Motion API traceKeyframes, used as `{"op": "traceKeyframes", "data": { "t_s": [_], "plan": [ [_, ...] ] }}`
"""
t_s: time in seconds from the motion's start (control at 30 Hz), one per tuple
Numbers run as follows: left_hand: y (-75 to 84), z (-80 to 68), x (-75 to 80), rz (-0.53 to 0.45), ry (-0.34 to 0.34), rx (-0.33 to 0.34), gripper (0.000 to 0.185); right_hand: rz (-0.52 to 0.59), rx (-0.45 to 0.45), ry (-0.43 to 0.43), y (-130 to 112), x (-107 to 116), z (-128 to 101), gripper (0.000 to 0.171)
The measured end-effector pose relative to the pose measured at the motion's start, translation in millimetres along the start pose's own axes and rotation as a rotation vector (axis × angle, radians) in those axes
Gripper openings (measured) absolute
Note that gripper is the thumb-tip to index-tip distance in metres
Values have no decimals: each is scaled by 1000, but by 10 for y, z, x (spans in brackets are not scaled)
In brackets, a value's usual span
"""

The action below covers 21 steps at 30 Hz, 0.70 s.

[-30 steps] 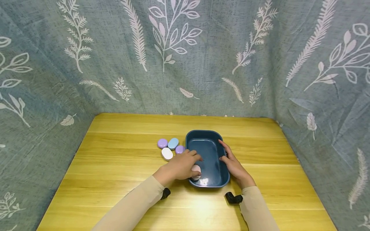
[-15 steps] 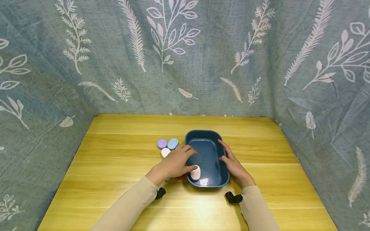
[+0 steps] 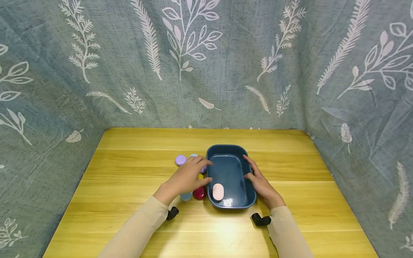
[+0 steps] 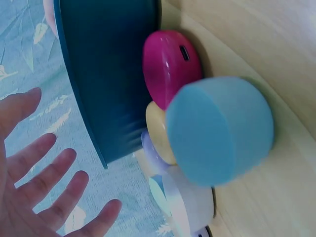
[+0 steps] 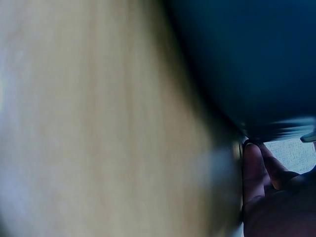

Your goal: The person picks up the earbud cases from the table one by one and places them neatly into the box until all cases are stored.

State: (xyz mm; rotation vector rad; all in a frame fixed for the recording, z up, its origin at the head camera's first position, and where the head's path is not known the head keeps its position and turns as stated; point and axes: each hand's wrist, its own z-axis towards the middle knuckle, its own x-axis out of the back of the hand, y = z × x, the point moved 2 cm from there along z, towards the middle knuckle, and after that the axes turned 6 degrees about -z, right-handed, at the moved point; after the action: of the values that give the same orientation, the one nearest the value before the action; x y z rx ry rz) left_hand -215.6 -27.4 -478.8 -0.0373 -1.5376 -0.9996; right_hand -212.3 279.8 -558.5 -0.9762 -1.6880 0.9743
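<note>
Head view first: a wooden table [image 3: 129,200] stands inside grey curtains [image 3: 226,64] printed with white leaves. On the table, right of centre, sits a dark blue tub [image 3: 242,150]. One pale pink case [image 3: 218,191] lies flat on the floor of the tub, at its near left corner.

A right hand [image 3: 262,184] rests against the right wall of the tub, fingers straight along the rim and thumb inside; the right wrist view is too blurred to show more than the tub's dark wall [image 5: 247,59] and fingertips [image 5: 254,173] at its edge.

A left hand [image 3: 187,177] hovers over a cluster of small cases just left of the tub, fingers spread and relaxed, pinching nothing; the left wrist view shows the open palm [image 4: 34,173] apart from the cases.

Under and around that hand lie a magenta case [image 3: 199,192] touching the tub's wall, a light blue case [image 3: 185,196] beside it, a yellow case [image 4: 158,133] between them, and a purple case [image 3: 180,160] at the far end.
</note>
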Motion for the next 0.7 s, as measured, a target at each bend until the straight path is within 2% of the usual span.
{"op": "traceKeyframes", "data": {
  "t_s": [0.3,0.7],
  "plan": [
    [-117,-68,73,-34,37,9,53,-3,23,19,5,-5,20,75],
    [-300,-158,94,20,17,103,57,-2,27,12,16,-5,13,75]
  ]
}}
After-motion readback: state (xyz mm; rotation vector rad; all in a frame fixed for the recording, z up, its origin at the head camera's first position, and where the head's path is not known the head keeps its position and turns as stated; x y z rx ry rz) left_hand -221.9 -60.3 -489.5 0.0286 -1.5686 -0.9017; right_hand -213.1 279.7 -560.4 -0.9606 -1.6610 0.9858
